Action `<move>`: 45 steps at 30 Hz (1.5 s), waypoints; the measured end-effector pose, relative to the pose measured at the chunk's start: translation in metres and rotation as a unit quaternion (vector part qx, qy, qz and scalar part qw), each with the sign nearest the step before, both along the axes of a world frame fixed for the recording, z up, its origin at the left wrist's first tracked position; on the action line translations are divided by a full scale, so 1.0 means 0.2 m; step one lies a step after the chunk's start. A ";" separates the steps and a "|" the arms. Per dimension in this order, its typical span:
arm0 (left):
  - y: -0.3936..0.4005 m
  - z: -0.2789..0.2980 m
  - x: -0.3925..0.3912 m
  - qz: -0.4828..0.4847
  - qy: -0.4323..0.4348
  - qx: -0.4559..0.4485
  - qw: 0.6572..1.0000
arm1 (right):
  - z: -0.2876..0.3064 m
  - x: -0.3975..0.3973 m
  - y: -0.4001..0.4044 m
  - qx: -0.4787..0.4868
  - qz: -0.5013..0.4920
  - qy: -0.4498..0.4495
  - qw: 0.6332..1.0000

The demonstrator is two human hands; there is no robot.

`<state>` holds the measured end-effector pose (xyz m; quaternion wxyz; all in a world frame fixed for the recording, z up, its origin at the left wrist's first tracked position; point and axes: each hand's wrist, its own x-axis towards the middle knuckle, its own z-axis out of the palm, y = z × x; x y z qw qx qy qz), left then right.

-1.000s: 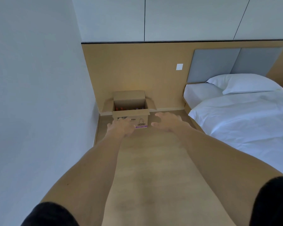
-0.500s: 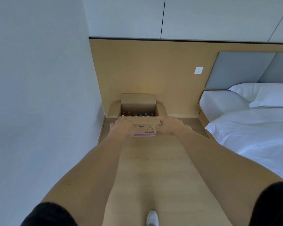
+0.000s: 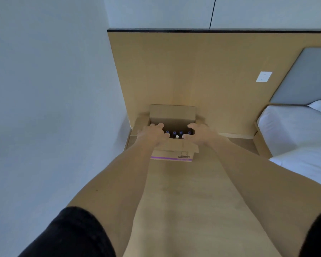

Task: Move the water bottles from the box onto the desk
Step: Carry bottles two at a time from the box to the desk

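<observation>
An open cardboard box (image 3: 172,152) stands on the wooden floor against the tan wall panel, its flaps spread. Inside it I see the caps of several water bottles (image 3: 174,134), most blue or purple, one white. My left hand (image 3: 152,133) reaches over the box's left side with fingers spread and curved above the caps. My right hand (image 3: 199,134) hovers over the right side, thumb and fingers curved apart around a cap. Neither hand plainly holds a bottle. The bottle bodies are hidden by the box walls. No desk is in view.
A white wall (image 3: 50,108) runs along the left. A bed (image 3: 300,138) with white sheets and a grey headboard stands at the right. A white socket plate (image 3: 263,76) sits on the wall panel. Wooden floor (image 3: 183,201) stretches between my arms.
Both hands have moved forward from the box's front edge to above its open top, fingers now spread over the bottle caps. The view has come closer to the box.
</observation>
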<state>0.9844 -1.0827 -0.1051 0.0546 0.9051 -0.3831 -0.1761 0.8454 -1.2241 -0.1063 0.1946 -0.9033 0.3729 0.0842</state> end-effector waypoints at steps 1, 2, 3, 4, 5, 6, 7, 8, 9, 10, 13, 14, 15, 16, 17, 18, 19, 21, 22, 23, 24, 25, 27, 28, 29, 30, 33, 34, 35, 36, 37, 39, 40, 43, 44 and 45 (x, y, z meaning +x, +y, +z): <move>-0.06 -0.01 0.04 -0.002 -0.001 0.002 1.000 | -0.01 0.03 -0.06 0.003 -0.002 -0.004 1.000; -0.12 -0.03 0.08 -0.005 -0.003 0.006 1.000 | -0.03 0.07 -0.12 0.006 -0.003 -0.007 1.000; -0.17 -0.04 0.13 -0.008 -0.004 0.012 1.000 | -0.04 0.10 -0.17 0.009 -0.003 -0.009 1.000; -0.23 -0.06 0.17 -0.011 -0.005 0.019 1.000 | -0.06 0.14 -0.23 0.011 -0.003 -0.007 1.000; -0.29 -0.08 0.22 -0.015 -0.004 0.027 1.000 | -0.07 0.18 -0.28 0.010 -0.004 -0.005 1.000; -0.35 -0.10 0.27 -0.018 -0.002 0.033 0.999 | -0.09 0.22 -0.34 0.010 -0.005 -0.004 1.000; -0.41 -0.13 0.33 -0.021 0.004 0.037 0.999 | -0.10 0.26 -0.39 0.010 -0.006 -0.006 1.000; -0.47 -0.15 0.39 -0.023 0.012 0.037 0.999 | -0.12 0.31 -0.45 0.007 -0.005 -0.008 1.000; -0.53 -0.17 0.46 -0.025 0.019 0.037 0.999 | -0.13 0.37 -0.50 0.001 -0.003 -0.007 1.000; -0.60 -0.20 0.53 -0.030 0.022 0.035 0.999 | -0.15 0.43 -0.56 -0.009 0.001 -0.001 1.000; -0.80 -0.27 0.74 -0.055 0.032 0.038 0.997 | -0.21 0.62 -0.73 -0.023 -0.003 0.015 1.000; -0.86 -0.29 0.81 -0.062 0.035 0.043 0.997 | -0.23 0.69 -0.78 -0.022 -0.002 0.021 1.000; -0.92 -0.31 0.88 -0.066 0.038 0.050 0.996 | -0.25 0.75 -0.83 -0.019 0.002 0.029 0.999; -0.98 -0.33 0.95 -0.070 0.042 0.057 0.995 | -0.27 0.82 -0.88 -0.014 0.004 0.035 0.999; -1.04 -0.34 1.02 -0.073 0.045 0.061 0.994 | -0.28 0.88 -0.92 -0.011 0.003 0.038 0.999; -1.09 -0.36 1.09 -0.075 0.047 0.062 0.994 | -0.30 0.95 -0.96 -0.008 0.001 0.038 0.999; -1.15 -0.37 1.15 -0.077 0.049 0.064 0.994 | -0.32 1.01 -1.01 -0.005 -0.002 0.038 0.999; -1.26 -0.40 1.26 -0.088 0.052 0.067 0.992 | -0.36 1.12 -1.08 0.004 -0.007 0.036 0.999; -1.30 -0.42 1.30 -0.094 0.052 0.069 0.992 | -0.39 1.16 -1.12 0.009 -0.011 0.036 0.999; -1.34 -0.44 1.33 -0.100 0.053 0.071 0.991 | -0.41 1.19 -1.15 0.013 -0.014 0.038 0.999; -1.38 -0.47 1.36 -0.104 0.055 0.073 0.990 | -0.44 1.23 -1.19 0.017 -0.017 0.040 0.999; -1.42 -0.50 1.39 -0.106 0.059 0.077 0.990 | -0.47 1.26 -1.23 0.022 -0.020 0.041 0.999; -1.50 -0.55 1.45 -0.106 0.071 0.086 0.988 | -0.53 1.31 -1.31 0.036 -0.027 0.042 0.998; -1.54 -0.58 1.47 -0.104 0.078 0.090 0.987 | -0.56 1.33 -1.35 0.041 -0.029 0.044 0.998; -1.58 -0.61 1.48 -0.101 0.084 0.094 0.987 | -0.60 1.34 -1.39 0.043 -0.029 0.050 0.997; -1.61 -0.64 1.50 -0.100 0.085 0.097 0.987 | -0.64 1.36 -1.43 0.046 -0.029 0.057 0.997; -1.73 -0.73 1.56 -0.092 0.093 0.102 0.986 | -0.76 1.41 -1.58 0.068 -0.030 0.067 0.995; -1.78 -0.77 1.58 -0.087 0.099 0.103 0.986 | -0.81 1.43 -1.63 0.075 -0.026 0.067 0.995; -1.82 -0.80 1.61 -0.081 0.103 0.105 0.986 | -0.86 1.46 -1.69 0.081 -0.020 0.068 0.994; -1.86 -0.83 1.64 -0.077 0.108 0.109 0.985 | -0.90 1.49 -1.74 0.088 -0.014 0.071 0.994; -1.90 -0.86 1.66 -0.072 0.113 0.114 0.984 | -0.94 1.52 -1.79 0.096 -0.010 0.075 0.993; -1.98 -0.93 1.70 -0.065 0.117 0.121 0.984 | -1.02 1.58 -1.89 0.109 -0.006 0.083 0.991; -2.02 -0.97 1.72 -0.062 0.122 0.121 0.983 | -1.06 1.61 -1.94 0.115 -0.004 0.087 0.990; -2.12 -1.09 1.77 -0.063 0.136 0.127 0.981 | -1.19 1.68 -2.05 0.128 0.010 0.096 0.987; -2.14 -1.14 1.78 -0.064 0.136 0.134 0.979 | -1.24 1.70 -2.08 0.132 0.015 0.101 0.986; -2.16 -1.19 1.80 -0.065 0.136 0.142 0.978 | -1.29 1.71 -2.10 0.135 0.019 0.105 0.985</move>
